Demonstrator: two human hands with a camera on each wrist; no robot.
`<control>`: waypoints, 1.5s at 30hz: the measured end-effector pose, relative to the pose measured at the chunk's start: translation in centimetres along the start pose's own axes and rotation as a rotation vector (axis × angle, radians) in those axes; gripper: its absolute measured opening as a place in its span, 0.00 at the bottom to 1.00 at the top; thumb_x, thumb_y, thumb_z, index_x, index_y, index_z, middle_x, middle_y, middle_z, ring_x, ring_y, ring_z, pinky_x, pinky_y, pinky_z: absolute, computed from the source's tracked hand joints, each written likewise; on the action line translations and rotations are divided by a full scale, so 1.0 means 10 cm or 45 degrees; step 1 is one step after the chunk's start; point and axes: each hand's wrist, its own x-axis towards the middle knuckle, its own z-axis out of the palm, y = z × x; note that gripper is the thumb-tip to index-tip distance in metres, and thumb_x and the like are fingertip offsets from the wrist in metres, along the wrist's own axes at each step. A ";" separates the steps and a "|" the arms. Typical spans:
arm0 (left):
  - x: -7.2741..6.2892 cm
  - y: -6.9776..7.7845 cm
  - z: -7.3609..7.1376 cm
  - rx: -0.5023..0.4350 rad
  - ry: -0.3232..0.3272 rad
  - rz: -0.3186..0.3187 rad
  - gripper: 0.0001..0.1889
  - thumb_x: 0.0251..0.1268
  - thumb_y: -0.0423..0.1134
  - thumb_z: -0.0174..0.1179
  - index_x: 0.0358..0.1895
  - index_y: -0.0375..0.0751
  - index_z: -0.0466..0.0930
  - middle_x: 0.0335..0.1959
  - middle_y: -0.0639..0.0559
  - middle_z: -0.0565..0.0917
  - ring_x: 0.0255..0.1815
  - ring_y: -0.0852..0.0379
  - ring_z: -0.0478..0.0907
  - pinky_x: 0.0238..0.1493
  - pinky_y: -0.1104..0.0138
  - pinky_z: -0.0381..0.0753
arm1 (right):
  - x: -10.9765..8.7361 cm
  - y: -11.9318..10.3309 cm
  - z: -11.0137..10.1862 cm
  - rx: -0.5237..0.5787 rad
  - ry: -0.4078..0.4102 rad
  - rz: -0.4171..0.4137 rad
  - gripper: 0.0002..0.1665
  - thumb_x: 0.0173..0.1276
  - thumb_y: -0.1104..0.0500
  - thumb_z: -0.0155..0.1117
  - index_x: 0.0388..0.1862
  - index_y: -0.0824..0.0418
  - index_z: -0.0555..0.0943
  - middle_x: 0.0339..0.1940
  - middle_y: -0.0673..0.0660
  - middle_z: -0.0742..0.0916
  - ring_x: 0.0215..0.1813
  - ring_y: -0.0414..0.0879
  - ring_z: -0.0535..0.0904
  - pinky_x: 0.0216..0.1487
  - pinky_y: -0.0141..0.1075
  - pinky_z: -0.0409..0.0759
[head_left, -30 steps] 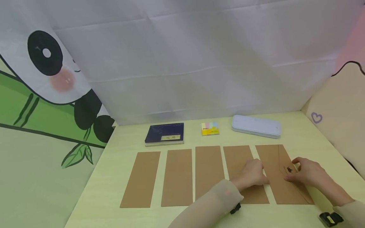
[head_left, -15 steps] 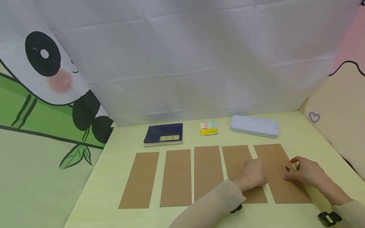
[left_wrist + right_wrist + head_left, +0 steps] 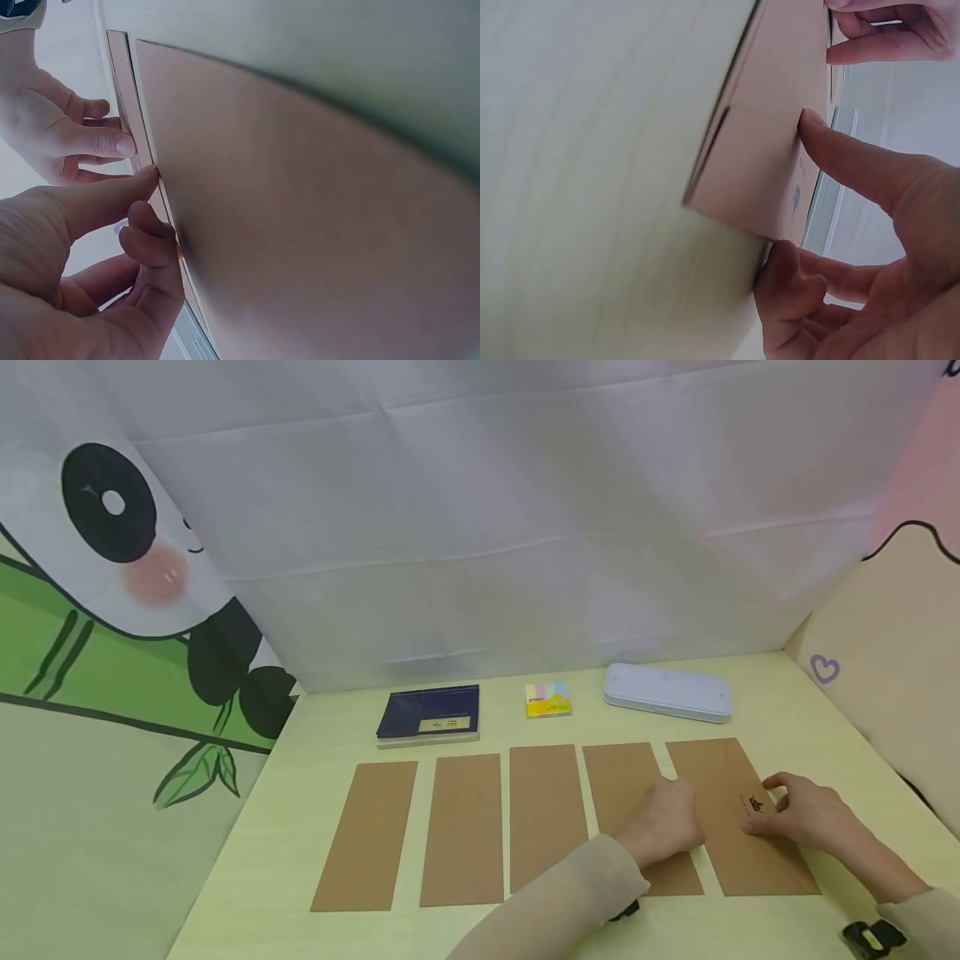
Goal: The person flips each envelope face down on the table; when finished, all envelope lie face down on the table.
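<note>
Several brown envelopes lie flat in a row on the table in the head view. The rightmost envelope [image 3: 723, 827] bears a small black print near its right edge. My right hand [image 3: 806, 810] holds that edge, its thumb on the top face and its fingers bent at the side, as the right wrist view also shows. Over the fourth envelope [image 3: 618, 772] rests my left hand [image 3: 663, 818], fingers curled. In the left wrist view its thumb [image 3: 131, 191] and fingers touch near the gap between these two envelopes; whether they pinch an edge cannot be told.
Behind the row stand a dark blue notebook [image 3: 429, 710], a small pad of coloured sticky notes [image 3: 548, 700] and a white case [image 3: 667, 692]. A white sheet [image 3: 480, 527] hangs along the back. Three more brown envelopes, such as the leftmost envelope [image 3: 365, 835], lie to the left.
My left thumb, stretched toward the rightmost envelope a second ago, is now drawn in closer to the hand. The right hand keeps its place; the head view has shifted slightly.
</note>
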 end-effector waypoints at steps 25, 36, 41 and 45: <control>-0.04 -0.03 -0.01 -0.120 -0.034 0.004 0.25 0.46 0.28 0.64 0.07 0.46 0.56 0.07 0.60 0.48 0.05 0.64 0.47 0.06 0.74 0.51 | -0.10 0.32 -0.03 0.555 -0.169 -0.300 0.33 0.65 0.65 0.63 0.65 0.74 0.62 0.39 0.60 0.79 0.35 0.42 0.78 0.31 0.36 0.77; 0.00 -0.02 0.04 -0.107 -0.039 -0.041 0.24 0.49 0.37 0.68 0.08 0.46 0.59 0.06 0.60 0.52 0.05 0.65 0.50 0.06 0.73 0.55 | -0.12 0.45 -0.19 1.065 -0.432 -0.382 0.27 0.76 0.67 0.46 0.65 0.41 0.70 0.49 0.58 0.84 0.46 0.49 0.81 0.42 0.42 0.80; -0.02 0.00 0.01 -0.285 -0.043 -0.095 0.26 0.54 0.43 0.68 0.08 0.46 0.60 0.04 0.61 0.53 0.04 0.66 0.50 0.07 0.73 0.52 | -0.11 0.43 -0.21 1.339 -0.602 -0.449 0.27 0.78 0.68 0.36 0.65 0.46 0.71 0.53 0.57 0.83 0.50 0.49 0.80 0.45 0.40 0.78; -0.02 0.02 -0.01 -0.320 -0.035 -0.076 0.23 0.55 0.46 0.68 0.11 0.46 0.66 0.06 0.61 0.56 0.06 0.67 0.52 0.08 0.73 0.54 | -0.10 0.40 -0.19 1.413 -0.667 -0.528 0.29 0.77 0.72 0.34 0.68 0.49 0.69 0.55 0.60 0.82 0.52 0.50 0.79 0.48 0.40 0.78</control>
